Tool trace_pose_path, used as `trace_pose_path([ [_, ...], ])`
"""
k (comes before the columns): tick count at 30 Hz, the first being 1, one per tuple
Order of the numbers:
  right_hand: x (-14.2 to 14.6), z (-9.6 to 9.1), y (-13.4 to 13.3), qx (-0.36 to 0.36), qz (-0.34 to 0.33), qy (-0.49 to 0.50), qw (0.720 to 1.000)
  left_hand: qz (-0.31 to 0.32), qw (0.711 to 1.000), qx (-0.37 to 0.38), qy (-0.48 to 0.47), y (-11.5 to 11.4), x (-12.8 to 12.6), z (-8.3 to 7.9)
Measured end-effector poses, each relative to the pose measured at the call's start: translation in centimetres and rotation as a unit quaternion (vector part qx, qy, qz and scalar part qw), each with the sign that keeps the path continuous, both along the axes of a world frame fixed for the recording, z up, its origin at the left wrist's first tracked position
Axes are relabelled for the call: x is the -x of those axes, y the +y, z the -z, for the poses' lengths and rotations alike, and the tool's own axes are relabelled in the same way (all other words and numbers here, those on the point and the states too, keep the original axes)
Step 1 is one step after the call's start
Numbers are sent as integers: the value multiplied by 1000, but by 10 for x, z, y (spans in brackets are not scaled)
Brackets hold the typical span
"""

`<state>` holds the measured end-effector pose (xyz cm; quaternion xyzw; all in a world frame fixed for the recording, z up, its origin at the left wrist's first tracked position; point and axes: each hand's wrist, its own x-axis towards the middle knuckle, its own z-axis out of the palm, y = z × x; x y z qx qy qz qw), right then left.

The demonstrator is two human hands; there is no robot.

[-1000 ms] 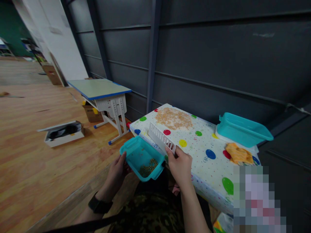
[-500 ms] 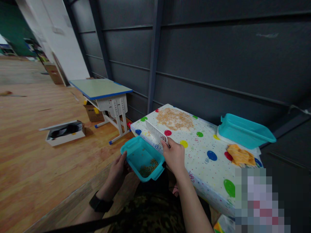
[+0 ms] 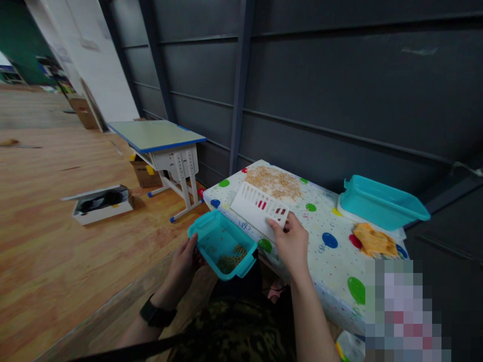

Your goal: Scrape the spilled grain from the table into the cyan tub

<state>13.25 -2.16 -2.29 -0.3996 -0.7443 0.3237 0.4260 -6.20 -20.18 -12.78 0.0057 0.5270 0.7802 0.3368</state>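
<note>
Left hand (image 3: 184, 256): toward half past seven, thumb over the rim and fingers curled beneath, pinching the end of the small tub
Small tub (image 3: 211, 242): near half past six, just beside the edge of the surface, hollow upward, probably to keep the grains (image 3: 236, 257) from spilling; these gather in its near end, perhaps because it tilts
Right hand (image 3: 292, 241): between four and five, pinching one end of the white basket (image 3: 253, 217) between thumb and fingers, likely leaving its long edge free
White basket: near five, tilted above the near edge, slots upward; contact with the cover cannot be told
Surface (image 3: 341, 265): balloon-print cover, pale pile (image 3: 273, 182) spread just off centre at three, large tub (image 3: 385, 203) and orange cloth (image 3: 373, 240) toward four
Room: dark panelled wall (image 3: 339, 75) from twelve to two, desk (image 3: 158, 134) at ten, white box (image 3: 103, 215) toward nine on a wooden floor (image 3: 37, 241)
</note>
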Motion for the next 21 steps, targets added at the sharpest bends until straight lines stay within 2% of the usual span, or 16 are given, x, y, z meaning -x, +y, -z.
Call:
trace_pose_path([
  [5, -20, 1, 37, 16, 90, -32, 995, -2, 1000, 3, -2, -3, 1, 7],
  [8, -29, 2, 46, 9, 129, -109, 986, -2, 1000, 9, -4, -7, -2, 4],
  [11, -34, -2, 42, -19, 147, -236, 960, 3, 1000, 18, -2, -13, -7, -5],
  [14, -38, -10, 30, -37, 159, -355, 921, 8, 1000, 22, -3, -21, -13, -13],
  [17, -37, -19, 10, -74, 189, -396, 895, 12, 999, 32, -15, -27, -18, -14],
  [19, -25, -21, -6, -137, 136, -362, 912, 13, 999, 41, -22, -31, -21, -12],
  [20, -15, -19, -15, -174, 59, -336, 924, 15, 999, 45, -22, -33, -23, -11],
  [21, -2, -15, -23, -201, -63, -315, 926, 18, 998, 48, -20, -35, -26, -11],
])
